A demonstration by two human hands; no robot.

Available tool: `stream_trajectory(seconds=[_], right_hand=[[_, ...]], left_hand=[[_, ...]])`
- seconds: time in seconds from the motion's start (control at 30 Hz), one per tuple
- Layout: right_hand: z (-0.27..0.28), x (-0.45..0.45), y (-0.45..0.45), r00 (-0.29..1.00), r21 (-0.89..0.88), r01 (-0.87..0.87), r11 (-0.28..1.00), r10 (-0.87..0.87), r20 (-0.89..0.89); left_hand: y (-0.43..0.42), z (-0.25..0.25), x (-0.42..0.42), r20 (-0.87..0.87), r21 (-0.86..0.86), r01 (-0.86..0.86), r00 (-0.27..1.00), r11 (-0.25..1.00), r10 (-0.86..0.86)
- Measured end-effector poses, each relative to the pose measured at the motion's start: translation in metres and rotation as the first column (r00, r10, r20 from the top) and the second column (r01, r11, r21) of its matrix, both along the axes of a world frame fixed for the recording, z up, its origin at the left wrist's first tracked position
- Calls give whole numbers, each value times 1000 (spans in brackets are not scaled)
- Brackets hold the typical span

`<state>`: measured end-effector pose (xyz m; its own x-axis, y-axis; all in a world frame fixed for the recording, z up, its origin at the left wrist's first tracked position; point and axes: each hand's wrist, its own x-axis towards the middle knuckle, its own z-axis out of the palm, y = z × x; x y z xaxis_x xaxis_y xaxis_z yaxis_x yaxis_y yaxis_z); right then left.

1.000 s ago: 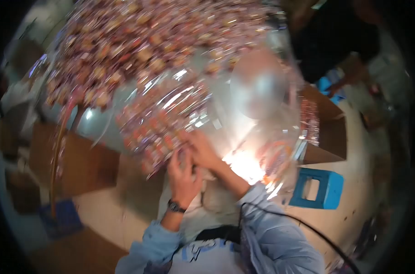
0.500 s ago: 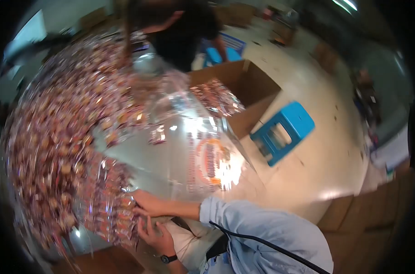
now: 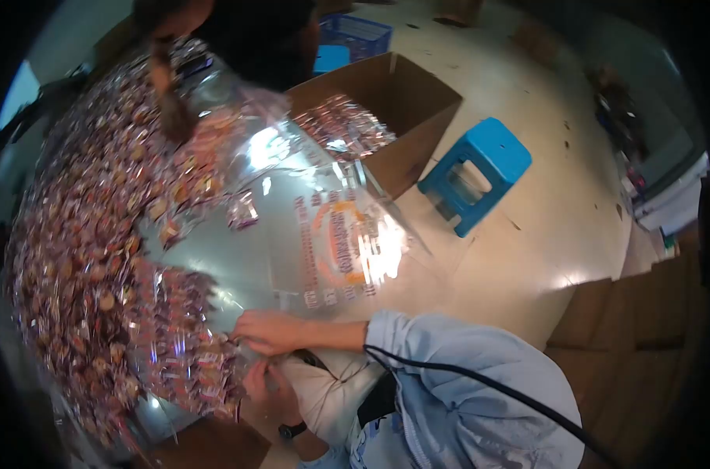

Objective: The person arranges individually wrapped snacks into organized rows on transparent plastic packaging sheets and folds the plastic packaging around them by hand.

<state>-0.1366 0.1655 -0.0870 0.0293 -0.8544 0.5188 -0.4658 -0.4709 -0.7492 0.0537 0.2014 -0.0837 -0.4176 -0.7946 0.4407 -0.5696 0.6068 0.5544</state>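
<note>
A clear plastic bag filled with rows of small wrapped snack packets lies on the table's near side. At its open end, my right hand pinches the plastic edge with fingers pressed together. Just below, my left hand, with a dark watch at the wrist, curls its fingers against the same end; the fingertips are partly blurred. A big heap of loose packets spreads beyond the bag. To the right of it, a flat clear bag with orange and red print covers part of the shiny tabletop.
An open cardboard box holding packets stands beside the table. A blue stool is on the floor next to it, and a blue crate lies behind. A co-worker in dark clothes reaches into the heap across the table.
The view has shifted, so the box, stool and printed bag sit higher and further left. Both my hands stay at the filled bag's end. The co-worker's arm remains over the heap.
</note>
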Motion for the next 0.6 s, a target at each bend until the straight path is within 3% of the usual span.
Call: stream_trajectory(seconds=[0.13, 0.2, 0.33, 0.5, 0.57, 0.6], right_hand=[[15, -12, 5, 999, -42, -38, 998, 36, -31], [18, -16, 6, 997, 64, -65, 996, 67, -42], [25, -27, 4, 984, 107, -134, 985, 145, -106], [72, -54, -13, 975, -226, -221, 949, 209, -78], [103, -73, -30, 966, -328, -246, 912, 204, -156], [119, -80, -44, 969, -353, -192, 916, 120, -216]], left_hand=[[5, 2, 0, 132, 83, 8, 991, 997, -19], [3, 9, -6, 133, 125, 12, 991, 992, -28], [-1, 18, -6, 99, 148, 2, 995, 989, -17], [2, 16, 0, 59, 198, -4, 998, 980, -8], [3, 14, -1, 38, 198, -9, 999, 980, 1], [4, 16, -1, 36, 195, -11, 999, 981, 4]])
